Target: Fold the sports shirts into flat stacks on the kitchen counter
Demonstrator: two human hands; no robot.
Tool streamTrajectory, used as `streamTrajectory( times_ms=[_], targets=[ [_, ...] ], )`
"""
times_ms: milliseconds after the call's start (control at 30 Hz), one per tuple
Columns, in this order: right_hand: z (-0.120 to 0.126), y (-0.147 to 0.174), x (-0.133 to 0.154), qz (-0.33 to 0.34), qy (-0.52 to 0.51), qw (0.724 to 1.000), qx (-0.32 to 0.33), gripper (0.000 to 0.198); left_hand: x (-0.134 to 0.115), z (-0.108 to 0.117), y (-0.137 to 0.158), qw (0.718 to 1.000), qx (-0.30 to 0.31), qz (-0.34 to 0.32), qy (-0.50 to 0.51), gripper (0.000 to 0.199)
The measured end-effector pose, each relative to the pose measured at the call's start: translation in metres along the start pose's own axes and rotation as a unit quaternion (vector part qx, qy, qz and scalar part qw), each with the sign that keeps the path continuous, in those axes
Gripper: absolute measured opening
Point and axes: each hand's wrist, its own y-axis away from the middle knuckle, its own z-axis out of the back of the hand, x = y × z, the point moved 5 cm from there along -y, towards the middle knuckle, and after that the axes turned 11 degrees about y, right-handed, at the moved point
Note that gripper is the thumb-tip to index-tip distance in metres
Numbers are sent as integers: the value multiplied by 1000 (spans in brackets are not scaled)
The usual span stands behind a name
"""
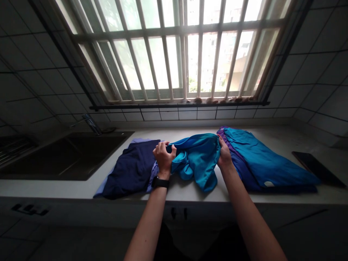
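A crumpled teal garment (pixel 202 156) stretches between my two hands over the white countertop (pixel 179 190); its exact kind does not show. My left hand (pixel 164 156), with a black watch (pixel 160 182) at the wrist, has its fingers curled on the garment's left end. At the right end, my right hand (pixel 224 153) pinches the upper edge between thumb and fingers. The lower part hangs in loose folds. Close to my left hand lies a folded dark navy garment (pixel 130 170) over lavender cloth (pixel 102 185). Beside my right hand rest folded teal-blue clothes (pixel 261 156) over purple and dark blue fabric.
On the left, a dark sink (pixel 59 156) with a metal faucet (pixel 91 124) is set into the counter. A dark, flat phone-like object (pixel 317 166) lies at the far right. Behind the counter stands a barred window (pixel 174 32) in a tiled wall.
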Motion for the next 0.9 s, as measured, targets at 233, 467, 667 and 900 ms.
streamTrajectory(
  times_ms=[233, 467, 667, 900],
  targets=[
    [-16, 17, 5, -50, 33, 994, 88, 31, -14, -6, 5, 995, 81, -66, -1, 23],
    [-34, 46, 27, -67, -6, 976, 205, 16, -2, -15, 5, 993, 120, -21, -6, 56],
    [-20, 34, 34, -7, -32, 992, 119, 24, 19, -24, 11, 979, 175, 97, -44, 51],
    [-9, 19, 29, -17, -36, 994, 106, 31, 14, -26, 15, 961, 260, 74, -66, 20]
  ],
)
